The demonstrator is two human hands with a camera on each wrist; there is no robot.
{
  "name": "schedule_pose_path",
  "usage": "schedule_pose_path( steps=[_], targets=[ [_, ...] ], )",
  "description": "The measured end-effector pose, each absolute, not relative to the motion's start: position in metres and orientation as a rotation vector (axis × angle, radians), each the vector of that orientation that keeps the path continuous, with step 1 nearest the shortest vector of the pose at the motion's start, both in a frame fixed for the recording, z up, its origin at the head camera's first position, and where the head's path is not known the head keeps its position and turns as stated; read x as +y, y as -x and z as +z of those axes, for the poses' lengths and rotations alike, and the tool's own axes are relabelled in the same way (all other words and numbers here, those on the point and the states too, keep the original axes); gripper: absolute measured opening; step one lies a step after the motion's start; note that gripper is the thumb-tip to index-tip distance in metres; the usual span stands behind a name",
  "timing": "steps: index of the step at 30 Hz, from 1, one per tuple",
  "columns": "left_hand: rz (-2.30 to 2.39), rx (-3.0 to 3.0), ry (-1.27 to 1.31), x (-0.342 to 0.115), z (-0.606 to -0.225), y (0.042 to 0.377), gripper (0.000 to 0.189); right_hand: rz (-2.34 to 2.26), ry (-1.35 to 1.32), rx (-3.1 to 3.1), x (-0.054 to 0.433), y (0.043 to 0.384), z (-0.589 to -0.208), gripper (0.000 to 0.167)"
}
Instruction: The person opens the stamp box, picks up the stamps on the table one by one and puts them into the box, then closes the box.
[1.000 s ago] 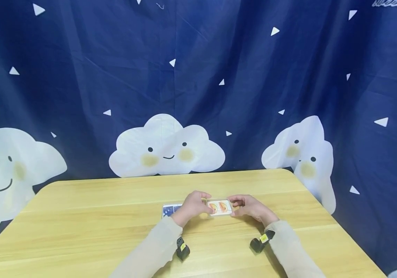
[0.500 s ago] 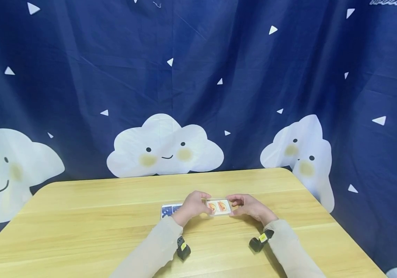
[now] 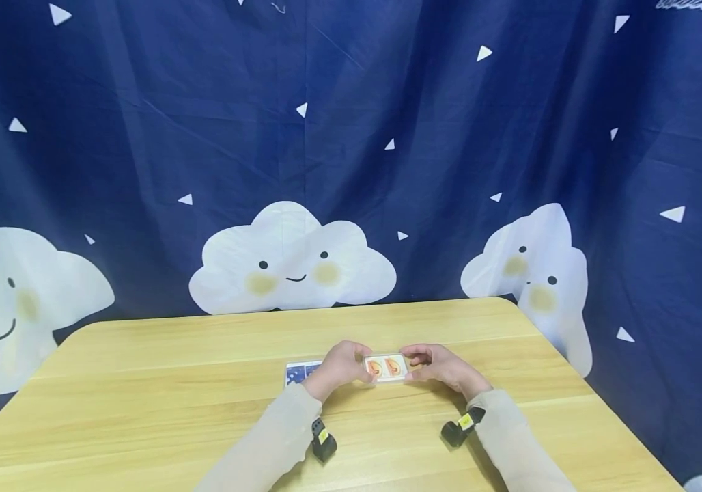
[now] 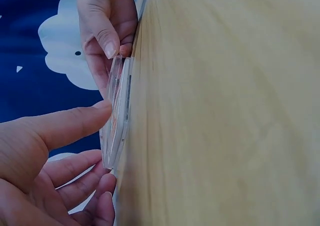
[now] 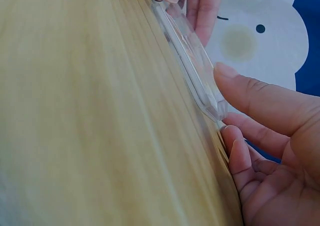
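A flat clear plastic case (image 3: 386,367) with rounded corners lies between both hands, low over the table. Inside it shows a white card-like face with two orange pictures. My left hand (image 3: 340,364) holds its left end, thumb on the upper side in the left wrist view. At the other end my right hand (image 3: 446,367) grips it between thumb and fingers. Seen edge-on, the case (image 4: 116,118) has a clear upper layer over a thin white layer; whether these are fully together I cannot tell.
A dark blue and white flat rectangular item (image 3: 298,373) lies left of the case, partly hidden by my left hand. The wooden table (image 3: 173,403) reaches back to a dark blue curtain (image 3: 351,178) with clouds. Each wrist wears a small black camera (image 3: 324,444).
My left hand's fingertips have shifted slightly at the case's left end. The case and my right hand stay nearly in place; the head view has drifted a little.
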State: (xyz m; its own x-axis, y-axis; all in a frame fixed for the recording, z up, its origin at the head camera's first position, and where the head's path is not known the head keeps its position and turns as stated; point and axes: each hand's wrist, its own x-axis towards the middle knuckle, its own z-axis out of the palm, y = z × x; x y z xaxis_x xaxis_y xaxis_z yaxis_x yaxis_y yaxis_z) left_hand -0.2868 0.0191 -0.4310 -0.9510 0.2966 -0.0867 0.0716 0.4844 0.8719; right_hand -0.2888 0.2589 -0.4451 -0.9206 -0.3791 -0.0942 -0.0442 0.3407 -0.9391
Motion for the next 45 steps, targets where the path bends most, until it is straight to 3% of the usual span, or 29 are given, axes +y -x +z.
schedule_pose_path(
  steps=[45],
  targets=[
    [1.531,2.458,-0.239,0.0177,-0.4311,0.2804,0.051,-1.59,0.397,2.346,0.2584,0.2878,-0.4454,0.055]
  ],
)
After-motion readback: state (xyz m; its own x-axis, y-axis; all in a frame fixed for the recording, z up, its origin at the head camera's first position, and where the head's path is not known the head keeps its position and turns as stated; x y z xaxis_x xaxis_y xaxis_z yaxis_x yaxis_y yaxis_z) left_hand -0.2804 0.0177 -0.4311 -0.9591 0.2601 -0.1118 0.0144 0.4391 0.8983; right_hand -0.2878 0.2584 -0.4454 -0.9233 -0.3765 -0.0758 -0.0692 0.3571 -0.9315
